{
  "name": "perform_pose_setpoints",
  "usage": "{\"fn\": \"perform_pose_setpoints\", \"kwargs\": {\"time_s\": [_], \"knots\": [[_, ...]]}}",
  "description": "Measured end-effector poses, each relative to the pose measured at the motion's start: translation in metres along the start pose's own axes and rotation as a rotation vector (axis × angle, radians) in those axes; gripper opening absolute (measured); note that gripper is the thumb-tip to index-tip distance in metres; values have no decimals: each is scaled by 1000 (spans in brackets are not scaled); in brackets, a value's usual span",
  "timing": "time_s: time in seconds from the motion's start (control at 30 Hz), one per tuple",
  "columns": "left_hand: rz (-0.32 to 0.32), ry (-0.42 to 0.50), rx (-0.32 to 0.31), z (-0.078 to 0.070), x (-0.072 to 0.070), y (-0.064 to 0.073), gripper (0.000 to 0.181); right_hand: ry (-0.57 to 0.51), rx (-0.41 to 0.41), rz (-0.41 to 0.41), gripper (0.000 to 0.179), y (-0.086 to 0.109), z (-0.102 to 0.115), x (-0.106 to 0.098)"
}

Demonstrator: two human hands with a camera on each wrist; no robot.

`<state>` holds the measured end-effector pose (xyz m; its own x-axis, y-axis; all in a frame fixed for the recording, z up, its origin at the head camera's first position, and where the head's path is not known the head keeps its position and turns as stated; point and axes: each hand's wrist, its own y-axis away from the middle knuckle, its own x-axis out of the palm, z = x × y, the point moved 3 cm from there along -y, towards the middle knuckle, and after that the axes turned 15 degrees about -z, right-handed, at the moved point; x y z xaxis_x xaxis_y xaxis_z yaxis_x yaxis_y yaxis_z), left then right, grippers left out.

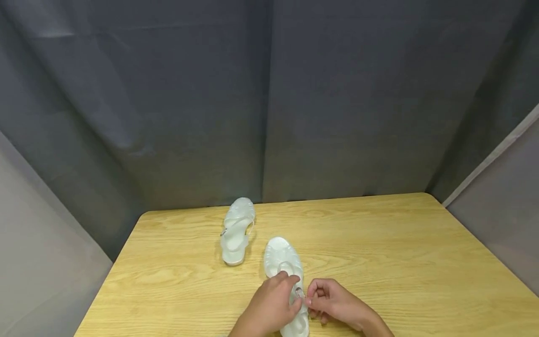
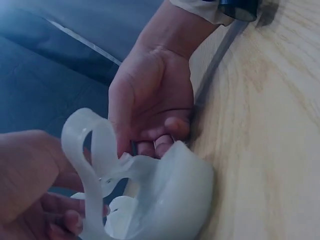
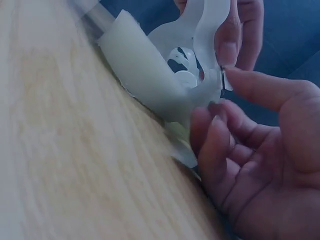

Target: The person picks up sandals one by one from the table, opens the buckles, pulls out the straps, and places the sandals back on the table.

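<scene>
A whitish, translucent jelly sandal (image 1: 281,256) lies on the table in front of me, toe pointing away. Over its ankle strap, my left hand (image 1: 271,302) holds the strap near a small metal buckle (image 1: 299,292). My right hand (image 1: 337,302) comes from the other side and pinches the strap at the buckle between thumb and finger. In the right wrist view, the fingertips meet beside the sandal's heel (image 3: 145,70). The looped strap (image 2: 82,130) stands up in the left wrist view. The exact grip of the left fingers is partly hidden.
A matching sandal (image 1: 236,224) lies farther back and to the left, near the table's rear edge. The wooden table (image 1: 400,243) is bounded behind by a dark grey curtain (image 1: 189,117), with lighter panels (image 1: 38,234) at the sides.
</scene>
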<state>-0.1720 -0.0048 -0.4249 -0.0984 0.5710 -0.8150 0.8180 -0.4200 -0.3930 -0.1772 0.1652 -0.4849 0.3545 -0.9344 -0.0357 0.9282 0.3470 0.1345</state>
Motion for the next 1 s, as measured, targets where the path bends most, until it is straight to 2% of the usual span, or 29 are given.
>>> {"fn": "perform_pose_setpoints", "kwargs": {"time_s": [0.17, 0.37, 0.57, 0.77, 1.0], "knots": [[34, 37, -8, 4, 5, 2, 33, 45, 22, -4, 21, 0, 1, 2], [41, 131, -75, 12, 8, 5, 33, 90, 29, 0, 26, 1, 3, 1], [55, 192, -81, 17, 8, 6, 32, 84, 50, -20, 25, 2, 3, 1], [87, 363, -137, 25, 12, 6, 31, -4, 63, 19, 20, 2, 1, 1], [84, 614, -250, 33, 20, 7, 27, -125, 77, 79, 11, 0, -3, -1]]}}
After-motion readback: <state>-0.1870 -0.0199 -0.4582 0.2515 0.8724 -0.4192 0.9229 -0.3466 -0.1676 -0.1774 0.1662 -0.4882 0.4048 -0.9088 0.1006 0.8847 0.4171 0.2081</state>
